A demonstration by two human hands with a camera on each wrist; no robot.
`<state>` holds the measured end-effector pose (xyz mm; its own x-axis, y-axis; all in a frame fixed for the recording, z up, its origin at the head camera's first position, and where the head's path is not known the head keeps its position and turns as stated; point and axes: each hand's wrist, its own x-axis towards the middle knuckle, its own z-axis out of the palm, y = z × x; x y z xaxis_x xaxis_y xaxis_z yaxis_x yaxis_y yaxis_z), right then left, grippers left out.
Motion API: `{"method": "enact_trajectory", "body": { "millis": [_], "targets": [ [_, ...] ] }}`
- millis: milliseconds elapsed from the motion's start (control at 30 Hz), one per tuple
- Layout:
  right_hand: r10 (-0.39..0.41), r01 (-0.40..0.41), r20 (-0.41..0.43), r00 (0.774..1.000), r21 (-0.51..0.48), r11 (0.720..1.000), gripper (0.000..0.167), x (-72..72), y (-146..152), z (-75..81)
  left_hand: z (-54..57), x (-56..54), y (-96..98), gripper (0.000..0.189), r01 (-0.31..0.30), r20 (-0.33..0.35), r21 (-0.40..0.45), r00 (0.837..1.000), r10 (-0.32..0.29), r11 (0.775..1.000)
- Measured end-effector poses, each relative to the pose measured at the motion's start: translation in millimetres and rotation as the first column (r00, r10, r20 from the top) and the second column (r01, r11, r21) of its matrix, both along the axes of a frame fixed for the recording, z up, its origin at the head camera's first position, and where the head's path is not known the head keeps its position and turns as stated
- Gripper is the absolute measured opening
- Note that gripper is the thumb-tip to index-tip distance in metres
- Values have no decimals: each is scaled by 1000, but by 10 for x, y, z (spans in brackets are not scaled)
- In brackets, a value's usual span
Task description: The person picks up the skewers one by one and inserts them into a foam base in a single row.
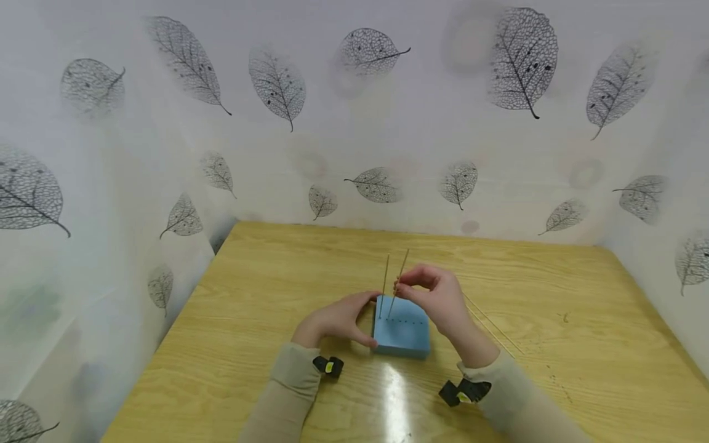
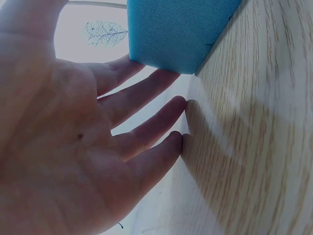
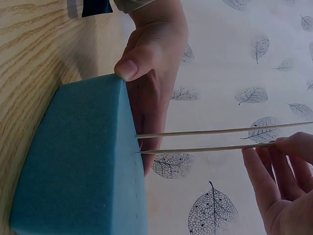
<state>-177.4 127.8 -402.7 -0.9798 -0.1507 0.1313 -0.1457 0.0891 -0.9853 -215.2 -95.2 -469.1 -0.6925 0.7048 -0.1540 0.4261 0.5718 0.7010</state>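
Observation:
A light blue foam block [image 1: 403,338] lies on the table, a row of small dark holes across its top. My left hand [image 1: 340,320] holds it by its left side, thumb at the near corner and fingers at the far one; in the left wrist view its index and middle fingertips reach behind the foam block [image 2: 178,34]. One thin wooden skewer [image 1: 384,283] stands upright in the leftmost hole. Thumb and fingertips of my right hand [image 1: 437,301] pinch a second skewer [image 3: 205,149], slightly tilted, its pointed tip right at the block's top beside the first.
Two more skewers [image 1: 495,325] lie on the wooden table [image 1: 266,277] to the right, partly behind my right hand. A wall covering [image 1: 388,123] with leaf prints rises along the table's back and sides. Black straps with small devices [image 1: 330,367] sit on both wrists.

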Motion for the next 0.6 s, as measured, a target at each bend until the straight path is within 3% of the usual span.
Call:
{"method": "enact_trajectory", "body": {
  "millis": [333, 600],
  "targets": [
    [-1, 2, -10, 1000, 74, 997, 15, 5, -26, -75, -7, 0, 18, 101, -8, -9, 2, 1000, 8, 1000],
    [-25, 35, -45, 999, 230, 973, 11, 19, -47, -105, 1, 11, 13, 100, -11, 2, -4, 1000, 11, 1000]
  ]
}}
